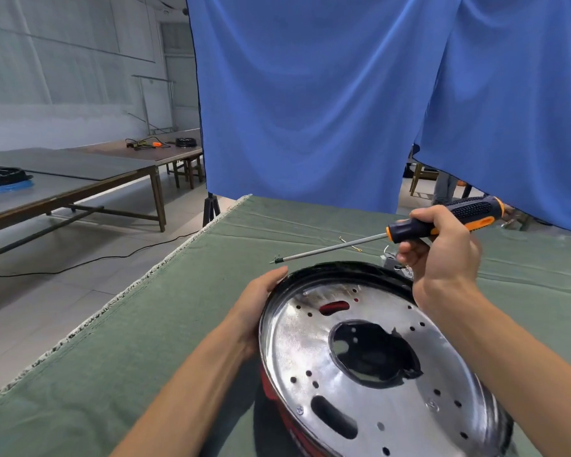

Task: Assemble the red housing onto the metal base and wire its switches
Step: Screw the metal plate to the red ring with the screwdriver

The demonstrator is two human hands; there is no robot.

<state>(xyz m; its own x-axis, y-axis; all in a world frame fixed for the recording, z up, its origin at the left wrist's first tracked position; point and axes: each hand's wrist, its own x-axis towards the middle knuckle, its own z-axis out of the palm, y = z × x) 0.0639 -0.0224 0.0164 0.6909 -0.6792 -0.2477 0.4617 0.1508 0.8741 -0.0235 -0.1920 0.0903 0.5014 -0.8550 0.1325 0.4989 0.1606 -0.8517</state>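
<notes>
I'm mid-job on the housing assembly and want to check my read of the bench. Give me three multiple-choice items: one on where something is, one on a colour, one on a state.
1. Where is the left hand?
A. On the left rim of the metal base
B. Flat on the green cloth
C. On the screwdriver shaft

2. What colours is the screwdriver handle?
A. Red and white
B. Dark blue-black and orange
C. All yellow

3. What is the screwdriver doing?
A. Lying on the cloth
B. Driven into a hole of the base
C. Held in the air by the right hand, tip pointing left, clear of the base

Answers:
1. A, its fingers wrap the base's edge.
2. B, a dark grip with orange bands shows.
3. C, the hand grips the handle and the tip hangs above the cloth beyond the rim.
</notes>
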